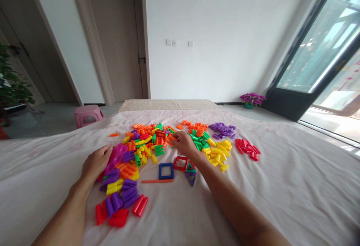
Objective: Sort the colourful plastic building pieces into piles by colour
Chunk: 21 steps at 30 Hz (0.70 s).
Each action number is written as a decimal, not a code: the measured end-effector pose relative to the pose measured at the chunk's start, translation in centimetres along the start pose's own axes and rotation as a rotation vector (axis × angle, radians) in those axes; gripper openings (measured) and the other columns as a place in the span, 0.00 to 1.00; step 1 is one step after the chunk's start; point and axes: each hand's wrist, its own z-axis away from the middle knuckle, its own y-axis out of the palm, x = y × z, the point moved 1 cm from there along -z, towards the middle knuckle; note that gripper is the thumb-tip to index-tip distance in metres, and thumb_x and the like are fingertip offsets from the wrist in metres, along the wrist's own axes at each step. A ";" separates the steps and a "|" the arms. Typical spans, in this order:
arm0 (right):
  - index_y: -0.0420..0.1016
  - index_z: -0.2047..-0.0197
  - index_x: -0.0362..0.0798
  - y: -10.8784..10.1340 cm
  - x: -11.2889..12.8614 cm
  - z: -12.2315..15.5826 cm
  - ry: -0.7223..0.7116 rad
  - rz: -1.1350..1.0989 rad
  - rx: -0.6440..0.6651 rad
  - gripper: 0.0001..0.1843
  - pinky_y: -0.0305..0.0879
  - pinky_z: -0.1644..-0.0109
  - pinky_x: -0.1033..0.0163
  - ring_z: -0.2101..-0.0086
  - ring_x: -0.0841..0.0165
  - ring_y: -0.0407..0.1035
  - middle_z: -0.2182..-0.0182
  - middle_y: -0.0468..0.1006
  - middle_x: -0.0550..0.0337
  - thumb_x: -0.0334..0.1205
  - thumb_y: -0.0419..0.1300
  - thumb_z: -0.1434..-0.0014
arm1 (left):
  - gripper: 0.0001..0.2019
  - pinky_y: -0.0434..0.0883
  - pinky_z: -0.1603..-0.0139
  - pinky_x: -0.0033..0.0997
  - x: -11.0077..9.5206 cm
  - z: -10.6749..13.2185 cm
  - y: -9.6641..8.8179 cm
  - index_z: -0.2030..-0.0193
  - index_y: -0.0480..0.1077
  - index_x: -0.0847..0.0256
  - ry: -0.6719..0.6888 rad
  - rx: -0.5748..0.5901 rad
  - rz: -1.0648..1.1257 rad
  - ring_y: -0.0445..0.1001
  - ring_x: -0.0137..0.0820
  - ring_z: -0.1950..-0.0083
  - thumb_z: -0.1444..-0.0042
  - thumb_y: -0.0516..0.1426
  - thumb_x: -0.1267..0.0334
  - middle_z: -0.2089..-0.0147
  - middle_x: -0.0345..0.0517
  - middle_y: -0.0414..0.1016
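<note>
My left hand (pixel 98 160) is closed on the edge of a magenta plastic basket (pixel 116 156) that lies tipped at the left of a mixed pile of toy building blocks (pixel 144 150). Its fingertips are partly hidden. My right hand (pixel 184 143) pinches an orange building block (pixel 170 139) at the pile's right side. Beside those fingers is a stack of orange-red square frames (pixel 161 136). Purple blocks (pixel 129 192) and red blocks (pixel 118 218) lie nearer me, below the basket.
Sorted heaps of orange (pixel 197 129), green (pixel 199 141), yellow (pixel 218 154), purple (pixel 222 129) and red blocks (pixel 247 146) lie to the right on the cloth (pixel 281 186). A blue square frame (pixel 159 171), an orange stick (pixel 156 181) and a purple triangle (pixel 191 179) lie in front.
</note>
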 end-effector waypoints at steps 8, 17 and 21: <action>0.75 0.37 0.43 -3.4 -6.1 -2.2 0.336 -0.303 -0.448 0.30 0.77 0.47 0.55 0.50 0.59 0.79 0.42 0.80 0.43 0.36 0.60 0.44 | 0.25 0.72 0.52 0.37 -0.2 0.2 -0.2 0.44 0.83 0.50 -0.006 0.004 0.002 0.80 0.48 0.46 0.31 0.48 0.46 0.42 0.50 0.84; 0.79 0.38 0.45 0.4 -1.8 -0.1 -0.021 0.213 0.064 0.23 0.63 0.32 0.51 0.39 0.56 0.72 0.41 0.80 0.44 0.33 0.61 0.35 | 0.26 0.72 0.53 0.37 0.1 0.0 0.0 0.43 0.83 0.51 -0.019 0.000 -0.014 0.81 0.47 0.48 0.31 0.47 0.45 0.43 0.51 0.85; 0.75 0.32 0.48 1.3 -1.3 0.9 0.002 0.400 0.255 0.26 0.61 0.33 0.54 0.37 0.55 0.70 0.39 0.79 0.46 0.37 0.61 0.32 | 0.26 0.72 0.53 0.36 0.0 0.0 -0.1 0.43 0.83 0.50 -0.011 0.000 -0.017 0.81 0.47 0.46 0.31 0.48 0.45 0.42 0.49 0.84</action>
